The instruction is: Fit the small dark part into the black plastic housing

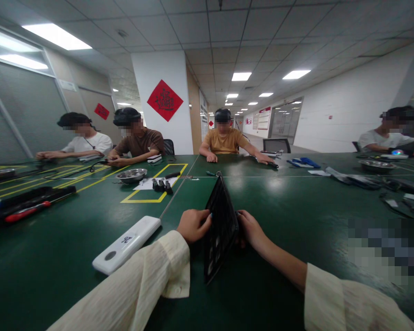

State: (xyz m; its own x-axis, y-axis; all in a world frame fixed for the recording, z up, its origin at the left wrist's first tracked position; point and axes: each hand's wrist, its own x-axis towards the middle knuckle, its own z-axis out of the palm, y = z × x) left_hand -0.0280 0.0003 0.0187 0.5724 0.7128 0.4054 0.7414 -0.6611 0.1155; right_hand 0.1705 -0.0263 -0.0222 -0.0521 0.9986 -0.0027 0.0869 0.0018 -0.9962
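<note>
A thin, flat black panel (pixel 221 225) stands tilted on edge in front of me, small pale marks on its lower face. Its exact kind is not plain. My left hand (pixel 195 225) is closed at its left side, thumb and fingers against the face. On the other side my right hand (pixel 251 230) grips the edge, with some fingers hidden behind the panel. A white, rounded, oblong device (pixel 127 246) marked "26" lies on the table to the left of my left hand.
On the green table (pixel 283 285) are a metal bowl (pixel 131 175), several small black parts (pixel 162 185) on paper, a red-handled tool (pixel 27 212), blue items (pixel 302 162) and grey cloth-like items (pixel 352 178). Several people sit around it; one person (pixel 224 140) faces me.
</note>
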